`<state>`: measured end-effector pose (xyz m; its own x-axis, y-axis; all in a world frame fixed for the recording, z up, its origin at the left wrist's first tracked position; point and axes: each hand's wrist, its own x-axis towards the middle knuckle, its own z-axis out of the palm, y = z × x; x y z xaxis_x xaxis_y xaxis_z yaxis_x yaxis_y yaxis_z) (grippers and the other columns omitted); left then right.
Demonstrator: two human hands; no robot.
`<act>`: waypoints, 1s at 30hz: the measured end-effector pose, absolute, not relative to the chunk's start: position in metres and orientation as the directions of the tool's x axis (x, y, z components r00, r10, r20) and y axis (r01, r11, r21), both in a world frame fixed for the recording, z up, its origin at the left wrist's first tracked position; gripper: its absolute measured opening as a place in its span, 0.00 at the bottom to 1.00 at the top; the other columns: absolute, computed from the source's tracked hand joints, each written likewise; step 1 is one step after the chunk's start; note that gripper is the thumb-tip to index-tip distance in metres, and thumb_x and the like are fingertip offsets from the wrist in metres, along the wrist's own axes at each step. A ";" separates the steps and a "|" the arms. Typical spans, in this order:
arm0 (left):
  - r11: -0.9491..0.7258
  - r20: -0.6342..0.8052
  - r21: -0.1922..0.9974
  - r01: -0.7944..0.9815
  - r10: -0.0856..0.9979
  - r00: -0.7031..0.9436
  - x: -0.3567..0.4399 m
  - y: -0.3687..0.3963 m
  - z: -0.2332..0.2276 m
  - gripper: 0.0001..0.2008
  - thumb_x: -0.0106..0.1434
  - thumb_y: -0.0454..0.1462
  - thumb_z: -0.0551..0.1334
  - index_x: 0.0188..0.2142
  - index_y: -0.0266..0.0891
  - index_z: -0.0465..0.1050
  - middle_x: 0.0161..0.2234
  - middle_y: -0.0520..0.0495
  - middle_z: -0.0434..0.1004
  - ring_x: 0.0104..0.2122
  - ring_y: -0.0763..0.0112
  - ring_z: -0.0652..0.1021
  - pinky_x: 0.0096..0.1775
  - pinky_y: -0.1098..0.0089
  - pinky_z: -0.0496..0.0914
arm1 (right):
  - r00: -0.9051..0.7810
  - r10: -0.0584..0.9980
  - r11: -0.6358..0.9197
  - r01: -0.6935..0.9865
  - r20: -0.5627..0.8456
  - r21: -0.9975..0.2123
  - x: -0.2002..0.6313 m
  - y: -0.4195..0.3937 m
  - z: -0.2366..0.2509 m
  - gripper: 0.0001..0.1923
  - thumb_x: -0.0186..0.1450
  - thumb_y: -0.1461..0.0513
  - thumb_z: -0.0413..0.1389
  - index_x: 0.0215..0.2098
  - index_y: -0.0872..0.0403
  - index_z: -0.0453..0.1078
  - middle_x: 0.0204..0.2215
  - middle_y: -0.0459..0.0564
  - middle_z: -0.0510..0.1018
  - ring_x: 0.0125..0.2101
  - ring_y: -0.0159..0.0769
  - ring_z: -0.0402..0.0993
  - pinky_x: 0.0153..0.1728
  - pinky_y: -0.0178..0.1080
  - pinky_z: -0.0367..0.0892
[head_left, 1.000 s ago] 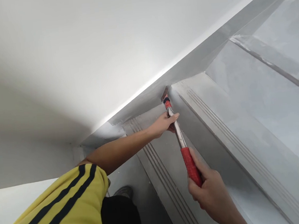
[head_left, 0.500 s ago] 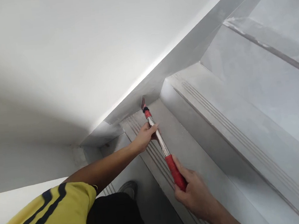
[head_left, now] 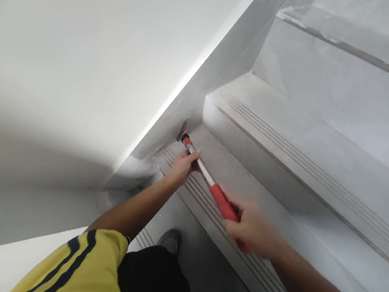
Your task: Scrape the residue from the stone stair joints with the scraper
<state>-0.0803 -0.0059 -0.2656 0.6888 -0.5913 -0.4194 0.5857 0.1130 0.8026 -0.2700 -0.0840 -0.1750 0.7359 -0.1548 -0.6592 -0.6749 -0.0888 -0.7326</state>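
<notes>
I am gripping the red-handled scraper with the bare metal shaft (head_left: 205, 174) in both hands: my right hand (head_left: 252, 229) is wrapping its fingers around the red grip, while my left hand (head_left: 182, 165) is pinching the shaft farther up. Just beyond my left fingertips, the small blade (head_left: 181, 130) is meeting the grey skirting strip (head_left: 166, 132) above the grooved grey stair tread (head_left: 223, 161). I am judging that a low blade angle and steady left-hand pressure will be keeping the edge from gouging.

Your grey stairs (head_left: 281, 124) carry everything: grooved nosing strips along each tread edge, pale dust specks on the tread (head_left: 237, 169) by the wall, your shoe (head_left: 170, 241) on the step below.
</notes>
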 end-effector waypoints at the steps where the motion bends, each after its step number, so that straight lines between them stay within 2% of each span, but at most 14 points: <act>1: 0.121 -0.417 0.803 0.584 -0.586 0.695 -0.080 -0.007 -0.264 0.16 0.51 0.43 0.66 0.26 0.36 0.61 0.21 0.49 0.67 0.19 0.74 0.69 0.21 0.73 0.65 | 0.729 -0.132 -0.060 -0.682 -0.672 -0.729 -0.268 -0.087 -0.170 0.42 0.54 0.66 0.50 0.66 0.58 0.47 0.13 0.37 0.63 0.12 0.25 0.58 0.15 0.29 0.58; 5: 0.146 -0.417 0.800 0.582 -0.563 0.714 -0.079 -0.012 -0.262 0.17 0.52 0.45 0.65 0.27 0.36 0.62 0.20 0.50 0.65 0.18 0.75 0.68 0.20 0.75 0.64 | 0.711 -0.084 -0.017 -0.701 -0.698 -0.713 -0.261 -0.093 -0.156 0.43 0.54 0.66 0.50 0.67 0.58 0.44 0.12 0.36 0.65 0.11 0.26 0.58 0.14 0.29 0.58; 16: 0.131 -0.403 0.806 0.577 -0.591 0.698 -0.077 -0.010 -0.267 0.20 0.50 0.47 0.67 0.25 0.36 0.61 0.19 0.50 0.65 0.18 0.75 0.68 0.20 0.74 0.64 | 0.687 -0.064 -0.031 -0.726 -0.724 -0.687 -0.257 -0.091 -0.151 0.45 0.54 0.66 0.50 0.68 0.59 0.38 0.12 0.36 0.66 0.11 0.26 0.59 0.15 0.29 0.58; 19: 0.113 -0.399 0.816 0.567 -0.600 0.694 -0.075 -0.018 -0.274 0.20 0.51 0.48 0.66 0.27 0.35 0.61 0.20 0.50 0.65 0.18 0.74 0.68 0.20 0.73 0.66 | 0.707 -0.101 -0.016 -0.705 -0.700 -0.709 -0.258 -0.100 -0.159 0.45 0.55 0.66 0.51 0.68 0.58 0.40 0.14 0.37 0.66 0.12 0.25 0.60 0.16 0.29 0.59; 23: 0.123 -0.371 0.828 0.546 -0.610 0.700 -0.082 -0.022 -0.276 0.20 0.53 0.48 0.65 0.31 0.37 0.59 0.22 0.51 0.66 0.21 0.74 0.70 0.23 0.72 0.69 | 0.726 -0.168 0.013 -0.675 -0.667 -0.738 -0.271 -0.107 -0.180 0.42 0.56 0.65 0.52 0.67 0.53 0.44 0.21 0.39 0.69 0.14 0.23 0.61 0.19 0.30 0.61; 26: 0.092 -0.318 0.841 0.533 -0.712 0.626 -0.103 -0.017 -0.269 0.20 0.54 0.48 0.64 0.34 0.37 0.58 0.27 0.48 0.71 0.25 0.72 0.73 0.27 0.70 0.71 | 0.741 -0.129 0.079 -0.654 -0.659 -0.752 -0.284 -0.107 -0.202 0.35 0.56 0.64 0.53 0.62 0.54 0.52 0.22 0.39 0.69 0.17 0.25 0.63 0.21 0.31 0.63; 28: 0.023 -0.297 0.837 0.546 -0.820 0.490 -0.123 -0.014 -0.265 0.19 0.56 0.47 0.63 0.36 0.37 0.59 0.29 0.46 0.73 0.27 0.70 0.75 0.30 0.68 0.71 | 0.758 -0.076 0.176 -0.630 -0.648 -0.757 -0.292 -0.106 -0.218 0.27 0.55 0.63 0.54 0.53 0.55 0.59 0.20 0.39 0.68 0.17 0.26 0.65 0.21 0.32 0.63; 30: -0.041 -0.289 0.805 0.592 -0.899 0.330 -0.144 -0.014 -0.261 0.18 0.57 0.45 0.63 0.38 0.37 0.59 0.31 0.45 0.73 0.28 0.68 0.75 0.32 0.67 0.71 | 0.772 -0.023 0.321 -0.596 -0.635 -0.736 -0.300 -0.103 -0.232 0.19 0.54 0.61 0.56 0.44 0.56 0.61 0.20 0.40 0.68 0.17 0.28 0.66 0.20 0.32 0.62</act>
<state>-0.1437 -0.0136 -0.2611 0.3298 -0.8988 -0.2888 0.5920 -0.0414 0.8049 -0.2999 -0.1030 -0.2315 0.7718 -0.0231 -0.6354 -0.5963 0.3208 -0.7359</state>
